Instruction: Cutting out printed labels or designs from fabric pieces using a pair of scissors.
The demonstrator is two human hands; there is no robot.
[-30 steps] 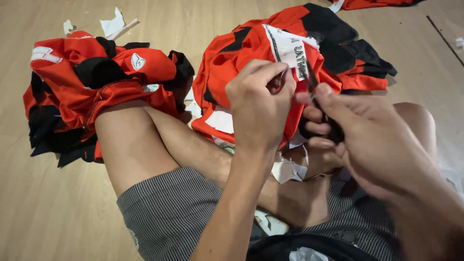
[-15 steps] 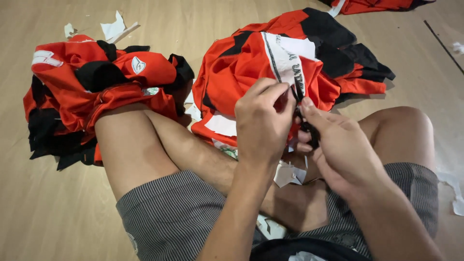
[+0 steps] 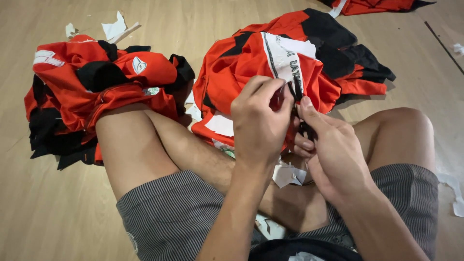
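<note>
I sit cross-legged on a wooden floor. A red and black jersey [image 3: 241, 72] with white printed panels lies bunched over my shins. My left hand [image 3: 258, 123] pinches a fold of that jersey near its white strip. Close against it, my right hand [image 3: 333, 150] grips the same fold, with a small dark thing between its fingers that I cannot make out. The two hands touch at the fingertips.
A second heap of red and black jerseys [image 3: 92, 92] lies by my left knee. More red cloth [image 3: 372, 6] sits at the far top. White paper scraps [image 3: 116, 29] lie on the floor, in my lap [image 3: 287, 175] and at the right edge [image 3: 454, 188].
My hands have drawn closer together and nearer to my lap, the right hand closing in on the fold. The jersey's white strip has shifted slightly.
</note>
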